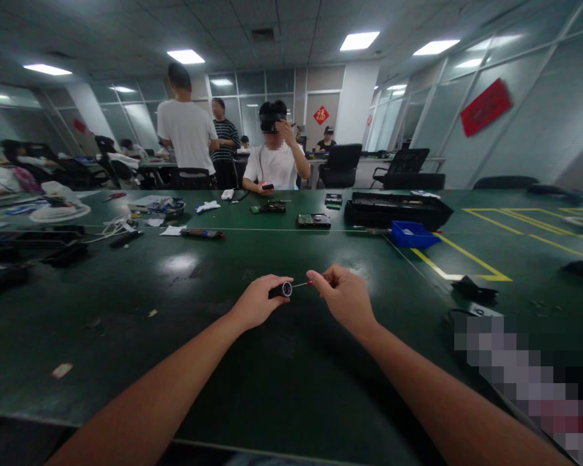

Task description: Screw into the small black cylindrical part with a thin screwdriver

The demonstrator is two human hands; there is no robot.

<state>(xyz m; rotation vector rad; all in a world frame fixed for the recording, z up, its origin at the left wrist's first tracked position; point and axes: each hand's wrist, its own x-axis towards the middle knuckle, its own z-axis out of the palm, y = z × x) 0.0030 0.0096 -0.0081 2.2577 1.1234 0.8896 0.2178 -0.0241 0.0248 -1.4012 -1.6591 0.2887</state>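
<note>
Above the green table (252, 388), my left hand (257, 303) is closed around a short black cylinder (284, 290). The cylinder's round end has a silvery rim and faces toward me and to the right. My right hand (350, 299) grips a small screwdriver (300, 285) with a thin metal shaft and a bit of red at its handle. Its shaft points left at the cylinder's rim; I cannot tell whether the tip touches it. Fingers cover most of the handle and part of the cylinder.
Farther back lie circuit boards (313, 221), a dark screwdriver-like tool (203, 233) and a long black housing (398, 210). A blue bin (412, 234) sits beside yellow tape lines. Black parts (475, 290) lie at right. A person (278, 158) sits across the table.
</note>
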